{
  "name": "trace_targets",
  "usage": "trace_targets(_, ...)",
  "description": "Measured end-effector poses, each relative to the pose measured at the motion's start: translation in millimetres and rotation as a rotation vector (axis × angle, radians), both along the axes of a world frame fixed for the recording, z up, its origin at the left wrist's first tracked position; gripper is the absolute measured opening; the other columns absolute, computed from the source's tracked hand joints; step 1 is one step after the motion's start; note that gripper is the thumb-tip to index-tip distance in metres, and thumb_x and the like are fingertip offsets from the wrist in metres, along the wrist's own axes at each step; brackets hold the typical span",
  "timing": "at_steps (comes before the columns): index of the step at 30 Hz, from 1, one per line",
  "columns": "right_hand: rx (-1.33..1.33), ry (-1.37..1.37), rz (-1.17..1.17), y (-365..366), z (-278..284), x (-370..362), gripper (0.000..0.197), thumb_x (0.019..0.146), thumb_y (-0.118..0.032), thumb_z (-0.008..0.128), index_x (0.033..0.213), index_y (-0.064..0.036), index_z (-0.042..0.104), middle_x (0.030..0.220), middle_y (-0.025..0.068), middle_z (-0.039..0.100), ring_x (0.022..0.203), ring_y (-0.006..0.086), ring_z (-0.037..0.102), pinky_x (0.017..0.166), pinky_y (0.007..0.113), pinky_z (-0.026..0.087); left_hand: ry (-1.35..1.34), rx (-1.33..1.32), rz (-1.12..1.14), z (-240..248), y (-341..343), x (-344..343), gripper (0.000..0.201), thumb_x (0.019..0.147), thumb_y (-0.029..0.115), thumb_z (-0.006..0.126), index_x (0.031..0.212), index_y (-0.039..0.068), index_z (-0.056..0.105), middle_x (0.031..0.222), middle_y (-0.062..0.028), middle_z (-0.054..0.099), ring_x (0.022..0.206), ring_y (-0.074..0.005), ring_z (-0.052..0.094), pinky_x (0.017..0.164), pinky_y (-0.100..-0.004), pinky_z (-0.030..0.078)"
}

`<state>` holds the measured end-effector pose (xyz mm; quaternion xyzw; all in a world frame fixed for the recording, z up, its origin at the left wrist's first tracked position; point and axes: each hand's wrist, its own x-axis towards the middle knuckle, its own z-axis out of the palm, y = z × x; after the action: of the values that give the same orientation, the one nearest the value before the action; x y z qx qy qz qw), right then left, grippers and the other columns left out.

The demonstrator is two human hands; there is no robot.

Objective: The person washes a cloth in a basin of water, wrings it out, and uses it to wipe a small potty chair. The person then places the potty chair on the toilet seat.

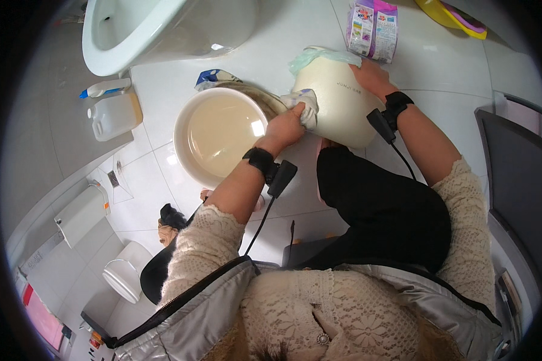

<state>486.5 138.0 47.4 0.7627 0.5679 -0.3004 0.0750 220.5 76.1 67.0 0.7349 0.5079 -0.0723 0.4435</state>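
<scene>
A cream-coloured bin (338,114) lies tilted in front of me, with a pale green plastic liner (319,55) folded over its far rim. My right hand (372,79) grips that rim at the right, its fingers partly hidden. In my left hand (283,127) is a bunched pale patterned cloth (308,107), pressed to the bin's left side. Just left of it stands a round white tub (179,141) holding cloudy water (217,135). A brownish cloth with a blue-and-white end (218,77) rests behind the tub's far rim.
A purple-and-white packet (372,31) stands beyond the bin, and a yellow basin (445,15) at the far right. The toilet (193,30) is at the far left. A translucent jug (115,117) and a bottle with a blue tip (105,88) sit at the left. A lidded white pail (126,271) is near left.
</scene>
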Motion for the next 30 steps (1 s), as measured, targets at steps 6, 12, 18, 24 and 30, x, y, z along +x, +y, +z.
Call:
trace_targets(6,0.048,0.016,0.010,-1,-3,1,0.059,0.090,-0.051,0.036,0.120,-0.0041,0.054,0.118,0.0161,0.057,0.109,0.0360,0.053,0.089,0.050,0.041,-0.019,-0.006,0.082,-1,-10,-6,0.031,0.077,0.012,0.053,0.107,0.008,0.044,0.102,-0.0224,0.060,0.094,-0.0419,0.057,0.079,-0.0490,0.045)
trace_targets(12,0.026,-0.003,0.006,0,4,-2,0.056,0.090,-0.050,0.036,0.119,-0.0060,0.055,0.118,0.0165,0.057,0.108,0.0366,0.054,0.089,0.051,0.041,-0.029,0.038,0.130,-3,-47,-24,0.034,0.076,0.010,0.054,0.108,0.009,0.043,0.095,-0.0251,0.061,0.091,-0.0426,0.057,0.077,-0.0510,0.045)
trace_targets(18,0.000,-0.006,0.017,-1,8,-2,0.055,0.089,-0.049,0.037,0.120,-0.0075,0.055,0.119,0.0167,0.057,0.109,0.0360,0.054,0.089,0.051,0.041,-0.005,0.022,0.106,5,-14,-8,0.032,0.077,0.010,0.052,0.108,0.009,0.044,0.093,-0.0246,0.062,0.091,-0.0424,0.058,0.077,-0.0503,0.045)
trace_targets(24,0.042,0.012,0.014,0,0,0,0.058,0.089,-0.052,0.037,0.121,-0.0075,0.054,0.119,0.0168,0.057,0.110,0.0358,0.053,0.090,0.051,0.041,0.117,0.017,0.070,12,16,5,0.036,0.077,0.014,0.052,0.112,0.011,0.045,0.093,-0.0226,0.063,0.090,-0.0409,0.059,0.077,-0.0481,0.046)
trace_targets(30,0.030,-0.017,-0.005,1,1,-2,0.058,0.089,-0.052,0.037,0.121,-0.0079,0.054,0.120,0.0165,0.056,0.111,0.0357,0.052,0.090,0.051,0.040,0.086,-0.021,0.068,10,-5,-15,0.039,0.075,0.016,0.058,0.109,0.009,0.041,0.093,-0.0251,0.062,0.091,-0.0431,0.057,0.077,-0.0483,0.045)
